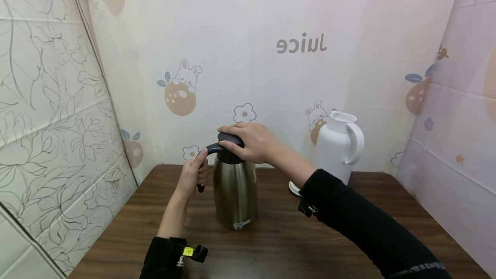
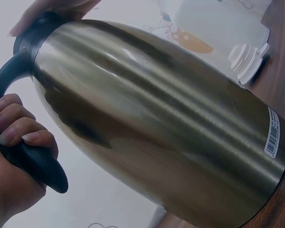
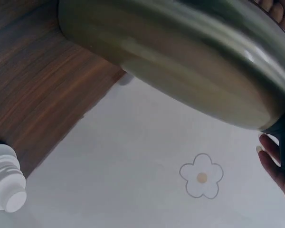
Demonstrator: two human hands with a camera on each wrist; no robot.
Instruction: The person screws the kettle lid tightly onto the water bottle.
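A gold-brown steel thermos jug (image 1: pixel 235 193) with a black top stands upright on the wooden table. My left hand (image 1: pixel 192 173) grips its black handle (image 2: pixel 38 166), the fingers wrapped round it. Over the jug's top, my right hand (image 1: pixel 255 141) holds the black lid (image 1: pixel 234 138), thumb on the near side and fingers across the far side. Part of the lid is hidden by that hand. A barcode label (image 2: pixel 272 133) is stuck low on the jug's body.
At the back right of the wooden table (image 1: pixel 267 244) stands a white jug (image 1: pixel 333 145) with a looped handle. A white stopper (image 2: pixel 246 61) lies beside its base, partly behind my right sleeve in the head view. A patterned cloth (image 1: pixel 248 76) hangs behind the table.
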